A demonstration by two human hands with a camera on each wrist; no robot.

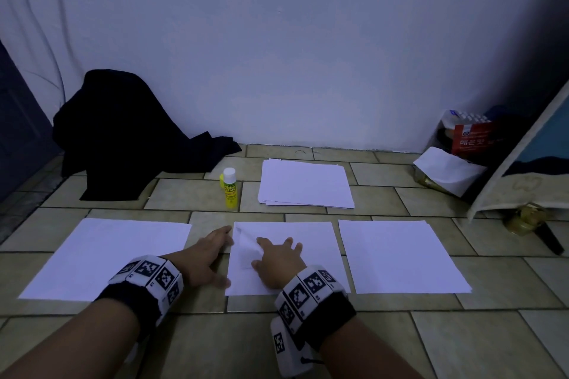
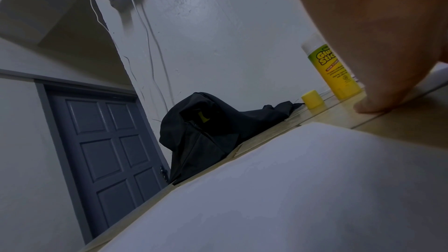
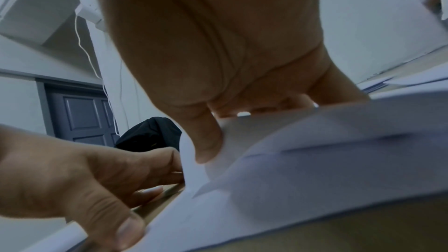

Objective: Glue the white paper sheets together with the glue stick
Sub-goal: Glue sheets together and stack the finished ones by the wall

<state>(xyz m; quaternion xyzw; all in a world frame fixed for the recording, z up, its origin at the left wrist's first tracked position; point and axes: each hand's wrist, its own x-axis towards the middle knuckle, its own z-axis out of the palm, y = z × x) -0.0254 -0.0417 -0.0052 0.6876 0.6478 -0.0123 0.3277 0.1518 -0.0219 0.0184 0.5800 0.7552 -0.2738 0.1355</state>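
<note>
Two hands at middle sheet (image 1: pixel 295 243): right hand (image 1: pixel 278 264) pinches curled corner; left hand (image 1: pixel 206 258) flat, released.

Glue stick (image 2: pixel 335 68) part-hidden behind left hand (image 2: pixel 378 32).

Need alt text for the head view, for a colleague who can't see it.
Both hands work the middle paper sheet on a tiled floor: the right hand lifts its left corner, the left hand rests at its edge. Two sheets flank it; behind stand an uncapped glue stick and a paper stack.
</note>
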